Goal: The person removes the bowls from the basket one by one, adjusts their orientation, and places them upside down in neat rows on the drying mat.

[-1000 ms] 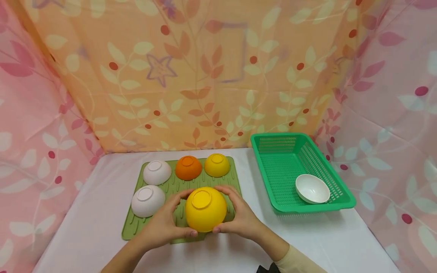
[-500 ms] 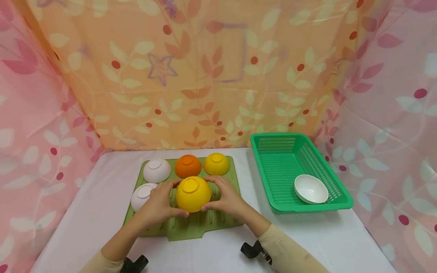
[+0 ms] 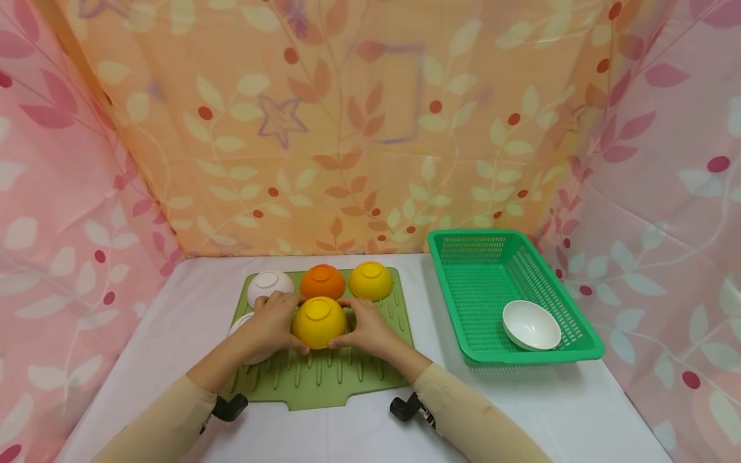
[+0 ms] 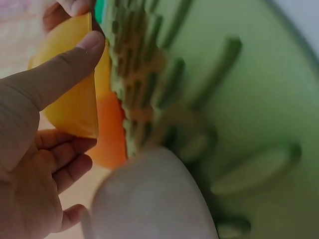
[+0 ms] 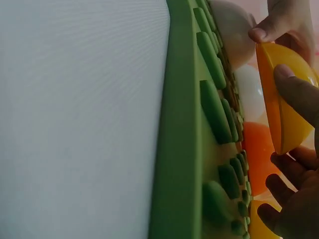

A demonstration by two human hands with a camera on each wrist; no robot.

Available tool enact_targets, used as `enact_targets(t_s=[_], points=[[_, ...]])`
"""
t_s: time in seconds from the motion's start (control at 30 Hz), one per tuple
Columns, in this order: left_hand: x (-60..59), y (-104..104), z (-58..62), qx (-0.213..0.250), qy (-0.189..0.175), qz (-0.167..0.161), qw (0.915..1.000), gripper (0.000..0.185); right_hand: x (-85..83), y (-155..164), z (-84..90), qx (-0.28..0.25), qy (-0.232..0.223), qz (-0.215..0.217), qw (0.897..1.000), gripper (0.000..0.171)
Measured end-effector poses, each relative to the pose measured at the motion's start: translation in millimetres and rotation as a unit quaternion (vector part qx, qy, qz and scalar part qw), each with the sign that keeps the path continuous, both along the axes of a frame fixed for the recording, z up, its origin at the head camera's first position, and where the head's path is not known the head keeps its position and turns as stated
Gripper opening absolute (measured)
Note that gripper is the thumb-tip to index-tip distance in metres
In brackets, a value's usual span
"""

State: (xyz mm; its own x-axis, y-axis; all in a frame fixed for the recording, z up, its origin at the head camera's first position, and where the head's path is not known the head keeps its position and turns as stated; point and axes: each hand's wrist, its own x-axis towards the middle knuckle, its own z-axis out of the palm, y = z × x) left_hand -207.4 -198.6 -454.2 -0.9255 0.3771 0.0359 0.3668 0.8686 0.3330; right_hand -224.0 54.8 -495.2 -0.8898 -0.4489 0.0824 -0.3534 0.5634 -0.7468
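Note:
An upside-down yellow bowl [image 3: 319,326] is between my two hands, close over the ridged green drying mat [image 3: 317,393]. My left hand [image 3: 271,326] grips its left side, thumb at the rim and fingers around the far side. On the opposite side my right hand [image 3: 370,329] holds it the same way. In the left wrist view, a gap shows between the bowl's rim and the mat. Beneath my left hand a white bowl [image 4: 154,199] sits upturned, mostly hidden in the head view. Just behind the held bowl stands an overturned orange bowl [image 3: 322,281].
Along the mat's back row are also an upturned white bowl [image 3: 269,283] and a second yellow bowl [image 3: 370,281]. To the right, a green basket [image 3: 471,315] contains a white bowl [image 3: 531,325], tilted with its opening up. Floral cloth [image 3: 347,128] surrounds the white-covered table [image 3: 156,341].
Both hands have carried the yellow bowl away from me and left, down toward the mat behind the front edge. The left hand now covers much of the front white bowl.

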Motion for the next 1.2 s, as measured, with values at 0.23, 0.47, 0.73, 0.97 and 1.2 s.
enact_targets(t_s=[0.23,0.47,0.73,0.97,1.2], points=[[-13.4,-6,-7.8,-0.065,0.015,-0.021,0.9975,0.100,-7.2,-15,-7.6,0.053,0.007,-0.011,0.999,0.091],[-16.0,-8,-12.4,-0.087,0.014,-0.027,0.9957,0.097,-7.4,-22,-12.3,0.077,0.032,-0.016,0.996,0.090],[-14.4,-8,-12.1,-0.103,0.013,-0.030,0.9942,0.099,-8.5,-21,-13.2,0.096,0.041,-0.009,0.995,0.092],[-9.1,-6,-11.3,-0.104,0.021,-0.029,0.9939,0.097,-9.8,-19,-17.1,0.110,0.047,0.003,0.993,0.091],[-9.9,-10,-10.5,-0.096,0.021,-0.024,0.9948,0.104,-8.3,-19,-17.9,0.106,0.044,0.001,0.993,0.092]])
